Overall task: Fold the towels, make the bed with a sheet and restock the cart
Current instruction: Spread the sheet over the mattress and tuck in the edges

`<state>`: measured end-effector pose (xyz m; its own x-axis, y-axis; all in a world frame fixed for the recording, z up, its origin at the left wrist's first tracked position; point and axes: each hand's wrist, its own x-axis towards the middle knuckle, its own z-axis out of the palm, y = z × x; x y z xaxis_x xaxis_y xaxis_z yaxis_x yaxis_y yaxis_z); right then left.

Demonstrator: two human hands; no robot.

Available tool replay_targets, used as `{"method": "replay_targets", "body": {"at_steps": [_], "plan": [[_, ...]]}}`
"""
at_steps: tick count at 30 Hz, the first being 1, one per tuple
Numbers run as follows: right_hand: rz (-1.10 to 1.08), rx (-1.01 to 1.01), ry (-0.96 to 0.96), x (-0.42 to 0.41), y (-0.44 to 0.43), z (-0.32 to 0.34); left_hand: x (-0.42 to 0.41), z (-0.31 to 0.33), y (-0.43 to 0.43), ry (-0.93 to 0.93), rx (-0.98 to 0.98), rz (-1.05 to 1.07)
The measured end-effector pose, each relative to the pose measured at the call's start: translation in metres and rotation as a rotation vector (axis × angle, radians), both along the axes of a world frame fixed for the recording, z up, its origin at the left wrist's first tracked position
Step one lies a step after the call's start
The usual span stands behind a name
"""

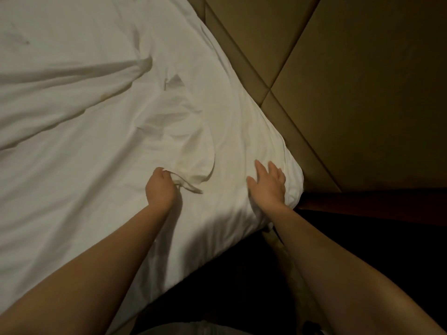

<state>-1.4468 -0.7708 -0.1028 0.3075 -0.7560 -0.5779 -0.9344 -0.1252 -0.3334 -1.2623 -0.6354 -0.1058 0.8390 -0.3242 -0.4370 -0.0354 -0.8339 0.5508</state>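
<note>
A white sheet point(84, 112) covers the bed and fills the left and middle of the head view, with long creases running across it. My left hand point(160, 187) grips a bunched fold of the sheet near the bed's corner. My right hand point(267, 183) lies flat with straight fingers on the sheet at the mattress corner point(290, 182), pressing it down.
A padded tan headboard point(338, 81) with panel seams runs along the bed's right side. A dark wooden piece point(362, 201) sits beside the corner. Dark floor point(229, 274) lies below the bed's edge.
</note>
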Motion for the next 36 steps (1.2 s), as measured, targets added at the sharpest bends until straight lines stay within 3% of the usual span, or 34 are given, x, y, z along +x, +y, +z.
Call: {"method": "replay_targets", "body": {"at_steps": [4,6,9,12,15,18,22,26,31,33,36], "plan": [[0.148,0.065,-0.144,0.039,0.008,0.005,0.022,0.007,0.009,0.192,-0.143,0.38],[0.082,0.207,-0.268,0.064,0.016,0.01,0.025,0.012,0.012,0.206,-0.149,0.342],[-0.292,0.585,-0.515,0.098,0.032,0.02,0.01,0.022,0.007,0.222,-0.176,0.135],[-0.505,0.761,-0.58,0.11,0.039,0.031,-0.016,0.035,0.0,0.331,-0.22,-0.02],[-0.643,0.764,-0.584,0.098,0.035,0.03,-0.038,0.046,-0.004,0.39,-0.202,-0.188],[-0.656,0.807,-0.449,0.072,0.03,0.034,-0.061,0.049,-0.008,0.449,-0.168,-0.35],[-0.692,0.832,-0.467,0.039,0.021,0.039,-0.083,0.045,-0.018,0.463,-0.108,-0.504],[-0.573,0.63,-0.352,0.016,0.014,0.048,-0.098,0.036,-0.02,0.465,-0.081,-0.639],[-0.581,0.652,-0.38,-0.006,0.032,0.053,-0.121,0.041,-0.024,0.37,-0.087,-0.752],[-0.497,0.514,-0.338,-0.011,0.04,0.048,-0.129,0.047,-0.026,0.304,-0.076,-0.797],[-0.612,0.307,-0.245,-0.018,0.04,0.032,-0.136,0.037,-0.026,0.27,-0.077,-0.756]]}}
